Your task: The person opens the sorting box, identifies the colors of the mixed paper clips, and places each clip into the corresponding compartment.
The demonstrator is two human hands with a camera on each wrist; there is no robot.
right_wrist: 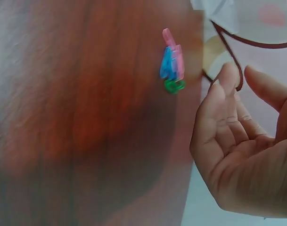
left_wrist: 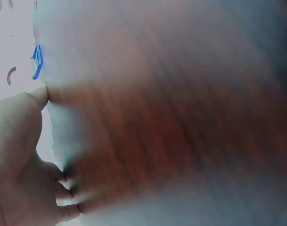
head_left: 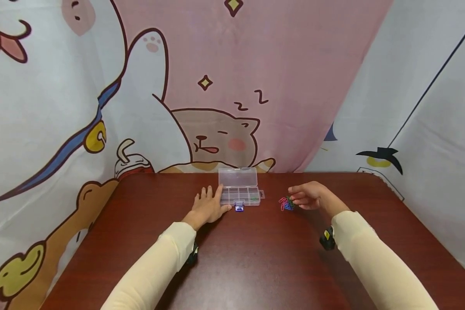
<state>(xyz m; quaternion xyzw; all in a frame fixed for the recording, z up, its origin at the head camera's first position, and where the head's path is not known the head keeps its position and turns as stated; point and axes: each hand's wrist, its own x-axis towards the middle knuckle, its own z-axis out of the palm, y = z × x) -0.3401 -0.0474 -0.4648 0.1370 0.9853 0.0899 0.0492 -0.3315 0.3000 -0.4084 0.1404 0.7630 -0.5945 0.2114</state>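
A clear plastic compartment box (head_left: 227, 201) stands at the table's far middle with its lid (head_left: 238, 177) raised and a blue latch (head_left: 239, 206) at the front. Something small and green, like a paper clip (head_left: 254, 199), lies in its front right compartment. My left hand (head_left: 208, 207) is spread at the box's left side, thumb and forefinger against it. To the right of the box is a small pile of pink, blue and green paper clips (right_wrist: 168, 63). Just beside them hovers my right hand (head_left: 309, 196), fingers loosely bent, with a gap between thumb and forefinger and nothing in it.
The reddish-brown wooden table (head_left: 255, 258) reaches back to a cartoon-printed cloth (head_left: 294, 86). A clear hanging tab (head_left: 261, 194) sticks out from the box's right side, toward the clips.
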